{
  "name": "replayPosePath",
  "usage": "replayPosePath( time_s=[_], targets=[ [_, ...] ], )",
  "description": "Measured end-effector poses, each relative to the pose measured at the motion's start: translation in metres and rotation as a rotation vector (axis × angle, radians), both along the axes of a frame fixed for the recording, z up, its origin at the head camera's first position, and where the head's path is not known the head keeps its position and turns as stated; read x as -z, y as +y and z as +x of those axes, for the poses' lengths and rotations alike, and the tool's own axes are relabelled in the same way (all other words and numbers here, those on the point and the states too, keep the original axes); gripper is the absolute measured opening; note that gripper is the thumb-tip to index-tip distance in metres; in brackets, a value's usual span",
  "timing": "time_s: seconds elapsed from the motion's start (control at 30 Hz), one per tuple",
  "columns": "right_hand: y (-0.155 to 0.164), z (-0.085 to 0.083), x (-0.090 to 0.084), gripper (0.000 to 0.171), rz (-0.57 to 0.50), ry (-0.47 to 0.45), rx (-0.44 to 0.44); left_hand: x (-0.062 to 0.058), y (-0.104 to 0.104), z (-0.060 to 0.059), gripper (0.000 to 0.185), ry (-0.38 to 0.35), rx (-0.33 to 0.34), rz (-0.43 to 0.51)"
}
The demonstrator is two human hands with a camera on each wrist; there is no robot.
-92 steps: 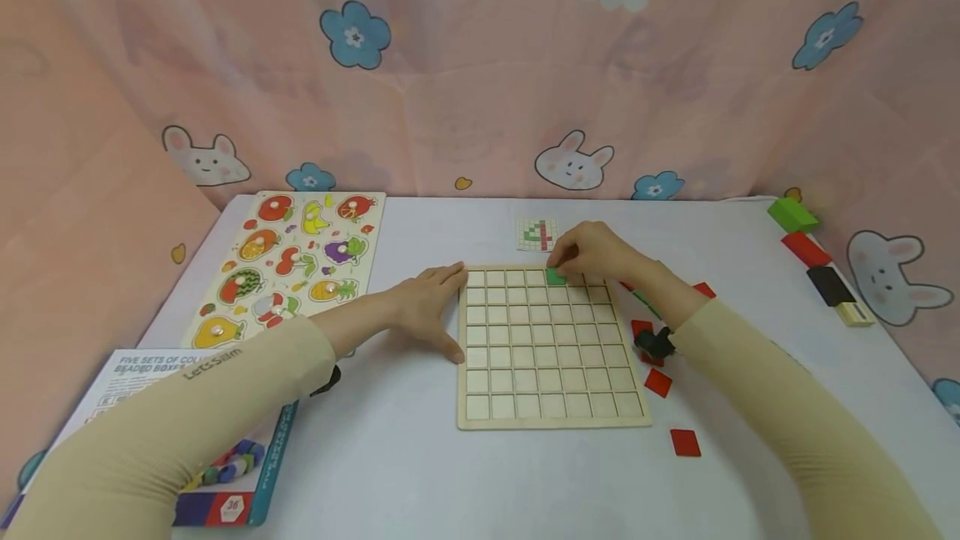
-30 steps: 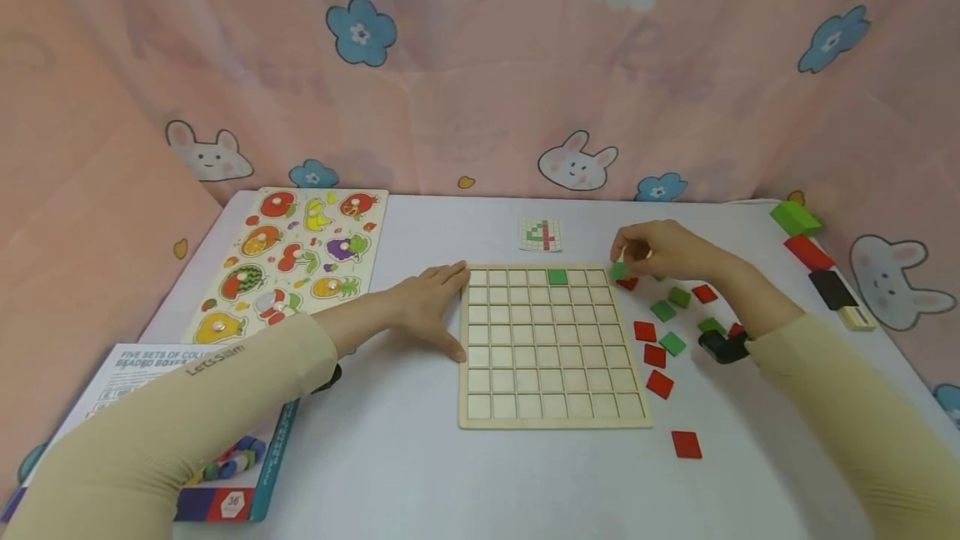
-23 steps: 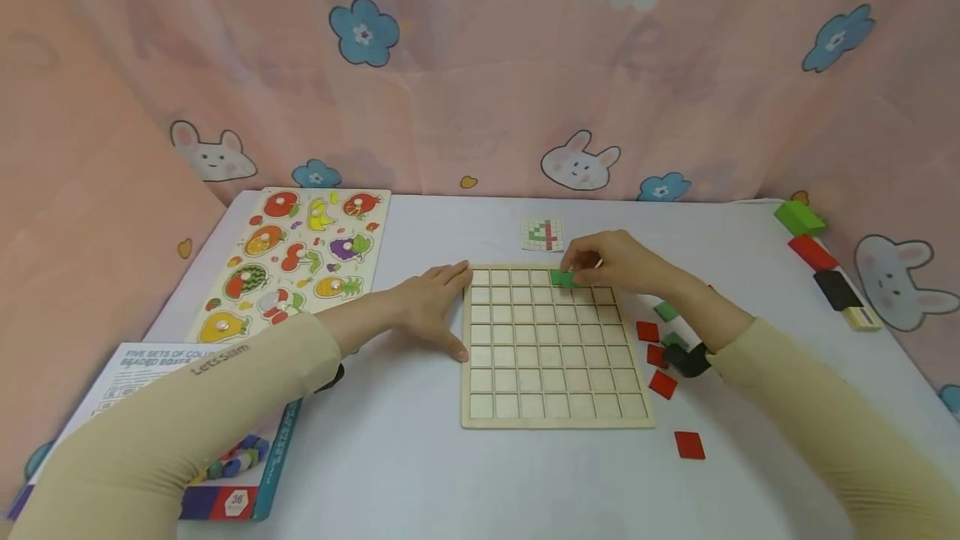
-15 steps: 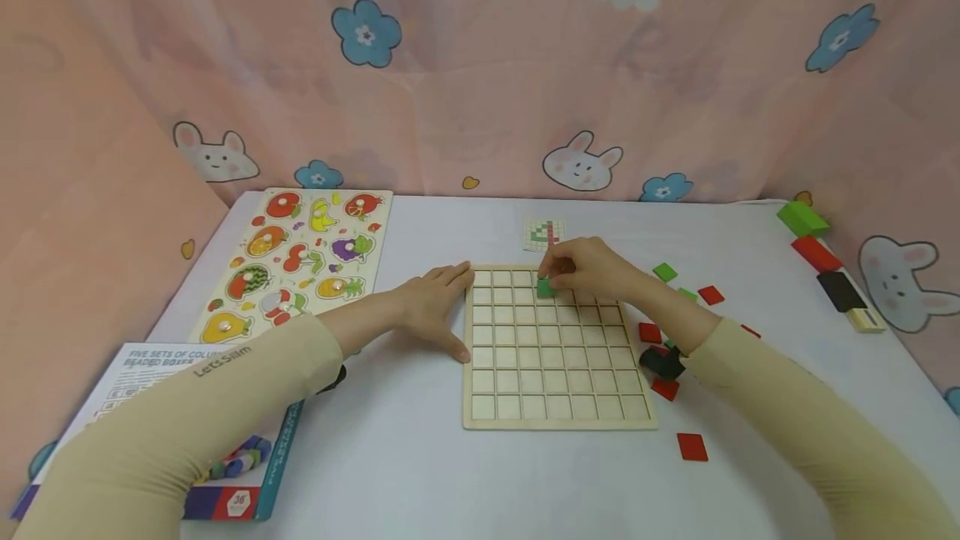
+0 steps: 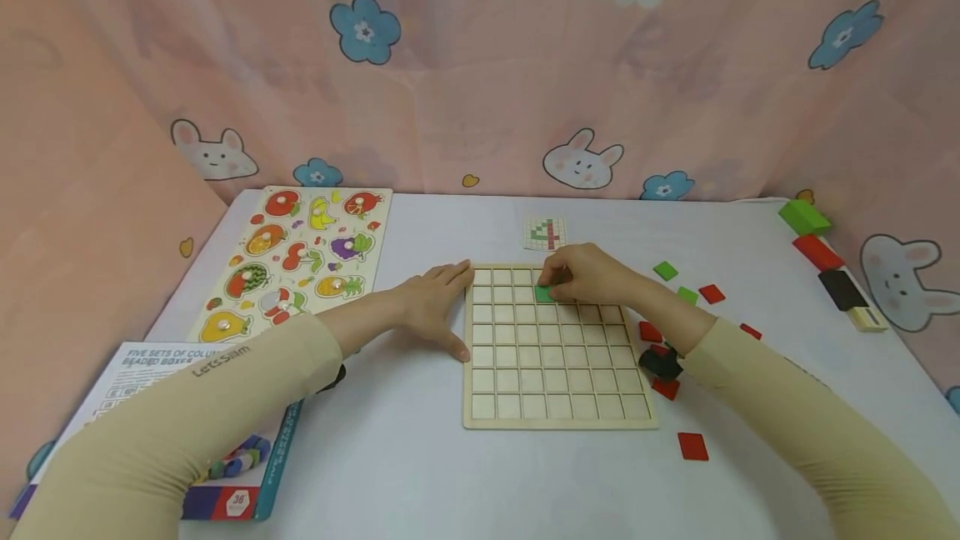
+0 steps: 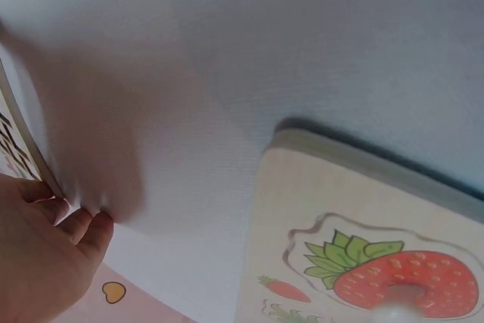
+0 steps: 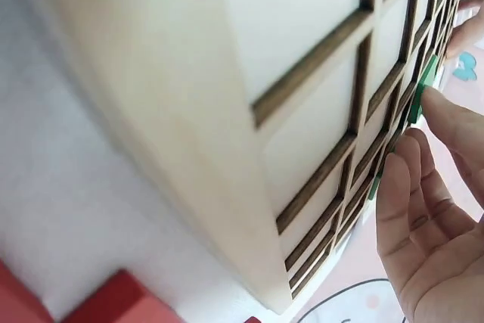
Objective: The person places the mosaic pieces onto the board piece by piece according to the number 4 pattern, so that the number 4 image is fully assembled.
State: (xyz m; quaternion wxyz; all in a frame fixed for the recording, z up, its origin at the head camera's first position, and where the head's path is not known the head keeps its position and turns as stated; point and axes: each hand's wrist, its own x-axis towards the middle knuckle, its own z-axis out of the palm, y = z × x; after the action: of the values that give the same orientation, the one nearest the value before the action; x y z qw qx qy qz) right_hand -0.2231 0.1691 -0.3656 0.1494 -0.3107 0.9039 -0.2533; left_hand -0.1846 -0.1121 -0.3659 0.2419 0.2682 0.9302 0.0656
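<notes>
A wooden grid board [image 5: 557, 423] lies flat on the white table. My left hand [image 5: 431, 312], fingers spread, rests along the board's left edge; in the left wrist view its fingertips [image 6: 98, 225] are right at that edge. With thumb and fingers my right hand [image 5: 588, 273] pinches a green square tile [image 5: 543, 294] at a second-row cell. The right wrist view shows this tile tilted [image 7: 423, 92] against the grid under the thumb. Another green tile [image 7: 376, 185] sits in the grid behind the fingers; the right hand hides it in the head view.
Behind the board lies a small pattern card [image 5: 544, 233]. Loose red tiles [image 5: 693, 447] and green tiles [image 5: 665, 271] are scattered to the right. Coloured blocks [image 5: 817, 252] line the right edge. A fruit puzzle board [image 5: 300, 261] and a box [image 5: 273, 465] occupy the left.
The right hand let go of one green tile in the top row, took another from the right side, and brought it left to the second row. The left hand has stayed put.
</notes>
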Motion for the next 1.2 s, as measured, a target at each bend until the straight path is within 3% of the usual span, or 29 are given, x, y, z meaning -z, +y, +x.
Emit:
replayPosePath(
  time_s=[0.23,0.47,0.63,0.8,1.0,1.2],
  targets=[
    [0.012,-0.004,0.000,0.023,0.020,0.029,0.024,0.001,-0.002,0.001,0.129,-0.004,-0.009,-0.005],
    [0.072,-0.027,-0.011,0.023,0.121,0.045,0.201,0.001,-0.001,0.001,0.128,0.000,-0.004,-0.010],
    [0.124,-0.039,-0.010,0.025,0.202,-0.025,0.272,-0.001,-0.001,0.002,0.128,0.002,-0.006,-0.020],
    [0.158,-0.041,-0.007,0.032,0.180,-0.143,0.252,-0.001,0.000,0.001,0.128,0.009,0.004,-0.023],
    [0.167,-0.039,-0.005,0.037,0.158,-0.208,0.265,0.000,0.000,0.000,0.129,0.013,0.006,-0.026],
    [0.161,-0.041,-0.001,0.024,0.216,-0.168,0.305,-0.002,0.000,0.001,0.128,0.010,0.003,-0.014]
  ],
)
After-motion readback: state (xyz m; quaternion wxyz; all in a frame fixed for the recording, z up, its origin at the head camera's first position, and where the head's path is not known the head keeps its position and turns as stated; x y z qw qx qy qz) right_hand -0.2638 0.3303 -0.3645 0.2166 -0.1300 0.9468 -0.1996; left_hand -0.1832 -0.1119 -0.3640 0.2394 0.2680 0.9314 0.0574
